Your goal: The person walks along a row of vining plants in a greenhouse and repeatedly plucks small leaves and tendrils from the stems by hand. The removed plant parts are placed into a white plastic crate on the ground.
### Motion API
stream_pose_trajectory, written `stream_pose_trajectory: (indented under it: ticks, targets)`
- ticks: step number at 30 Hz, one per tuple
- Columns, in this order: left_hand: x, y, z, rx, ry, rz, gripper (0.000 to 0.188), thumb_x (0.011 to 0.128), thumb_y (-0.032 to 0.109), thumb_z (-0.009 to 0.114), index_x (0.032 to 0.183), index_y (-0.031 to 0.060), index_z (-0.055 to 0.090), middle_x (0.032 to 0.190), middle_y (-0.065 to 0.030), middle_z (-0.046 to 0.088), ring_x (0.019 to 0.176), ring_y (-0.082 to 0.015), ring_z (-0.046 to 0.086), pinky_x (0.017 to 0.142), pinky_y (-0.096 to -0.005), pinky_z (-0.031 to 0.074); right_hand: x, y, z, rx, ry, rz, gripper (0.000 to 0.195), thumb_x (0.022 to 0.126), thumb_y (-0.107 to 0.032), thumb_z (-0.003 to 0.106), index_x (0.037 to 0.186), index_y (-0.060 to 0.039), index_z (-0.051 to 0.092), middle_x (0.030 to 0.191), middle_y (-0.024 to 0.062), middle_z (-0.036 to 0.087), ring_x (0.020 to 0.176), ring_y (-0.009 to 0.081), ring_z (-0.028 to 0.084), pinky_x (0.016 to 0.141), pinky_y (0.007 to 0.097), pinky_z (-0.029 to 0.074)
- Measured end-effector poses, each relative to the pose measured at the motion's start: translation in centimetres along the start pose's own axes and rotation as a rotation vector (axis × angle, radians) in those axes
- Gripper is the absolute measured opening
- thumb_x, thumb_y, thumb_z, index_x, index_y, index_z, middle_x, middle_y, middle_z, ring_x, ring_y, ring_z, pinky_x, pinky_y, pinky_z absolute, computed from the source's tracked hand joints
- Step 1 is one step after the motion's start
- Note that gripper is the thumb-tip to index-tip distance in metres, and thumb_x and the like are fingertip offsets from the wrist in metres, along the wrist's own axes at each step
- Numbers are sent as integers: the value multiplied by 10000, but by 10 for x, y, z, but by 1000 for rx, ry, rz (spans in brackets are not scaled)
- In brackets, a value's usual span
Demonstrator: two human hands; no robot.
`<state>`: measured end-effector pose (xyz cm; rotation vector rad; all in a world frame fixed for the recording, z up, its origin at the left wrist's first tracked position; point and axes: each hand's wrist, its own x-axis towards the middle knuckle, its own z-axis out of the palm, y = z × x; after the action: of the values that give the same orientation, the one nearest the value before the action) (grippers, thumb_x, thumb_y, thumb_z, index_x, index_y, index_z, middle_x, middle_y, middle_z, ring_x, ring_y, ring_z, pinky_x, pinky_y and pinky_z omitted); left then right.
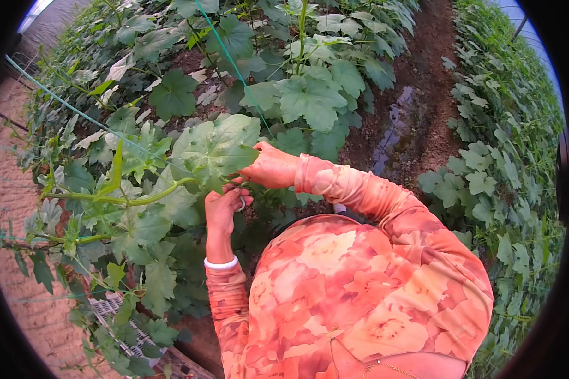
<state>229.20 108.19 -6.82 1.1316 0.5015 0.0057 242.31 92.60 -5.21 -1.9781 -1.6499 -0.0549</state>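
My left hand is raised beside a thick green vine stem, its fingers bent around the stem's end under a broad lobed leaf. A small pale curved piece shows at its fingers; I cannot tell what it is. Close above, my right hand bends in from the right, fingertips down by the same stem and the leaf's edge. What its fingers pinch is hidden. A taut green string runs down to just behind my right hand.
Dense leafy vines fill the row ahead. Another string slants across the left. At right, a wet soil furrow separates this row from another row of plants. A pale plastic crate sits among leaves at lower left, near a brick wall.
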Motion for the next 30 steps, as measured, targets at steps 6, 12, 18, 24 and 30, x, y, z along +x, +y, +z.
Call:
stream_pose_trajectory:
  ticks: [6, 12, 18, 24, 30]
  targets:
    - [6, -20, -10, -191, -94, 57, 309, 846, -55, 496, 1135, -48, 604, 946, -93, 670, 697, -148, 601, 620, -265, 507, 0, 4, -5, -27, -98, 20, 304, 838, -137, 605, 1136, -124, 547, 895, 35, 655, 875, 236, 635, 800, 463, 414]
    - [12, -33, -7, 162, 125, 347, 267, 888, 114, 668, 1133, 14, 627, 895, -7, 645, 671, -36, 501, 575, -192, 434, -1, 10, -29, 21, 63, 2, 314, 826, -134, 643, 1127, -87, 569, 895, 50, 656, 840, 234, 639, 822, 395, 468]
    - [5, -31, -52, 334, 308, 341, 244, 930, 218, 618, 1098, 41, 632, 807, 37, 578, 669, -42, 494, 612, -197, 414, -90, 30, -73, 977, 109, 511, 261, 898, -226, 614, 1083, -43, 628, 910, 44, 654, 868, 119, 605, 792, 296, 487]
    - [-16, -22, -84, 627, 469, 409, 218, 925, 199, 620, 1058, 27, 632, 957, -23, 641, 842, -97, 587, 698, -237, 466, -281, 92, 120, 1005, -568, 1095, 361, 896, -349, 619, 1109, -59, 644, 946, 6, 665, 865, 128, 618, 706, 306, 517]
    - [-43, -6, -90, 755, 628, 379, 208, 935, 199, 609, 1009, 5, 625, 940, -62, 659, 837, -134, 616, 694, -248, 475, -330, 90, 258, 1357, 111, 1975, 849, 845, -279, 696, 1474, -77, 163, 1303, 115, 532, 1087, 266, 600, 706, 417, 546]
